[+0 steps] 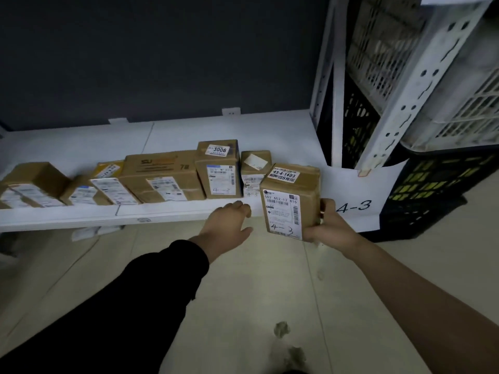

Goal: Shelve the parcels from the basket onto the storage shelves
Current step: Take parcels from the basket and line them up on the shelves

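Right hand (pixel 332 228) grips parcel (pixel 290 201) by its right side and lower corner. Parcel upright, long axis vertical, marked 4-3, at front edge of shelf (pixel 81 220). Likely slot straight ahead of hand, beside small box (pixel 255 168). Left hand (pixel 226 222) just left of parcel, loosely curled, holds nothing.

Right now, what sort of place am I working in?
Probably a parcel storage room: labelled parcels lined on a white shelf, a paper sign reading 4-3, plastic crates by a metal rack. The right hand holds another parcel.
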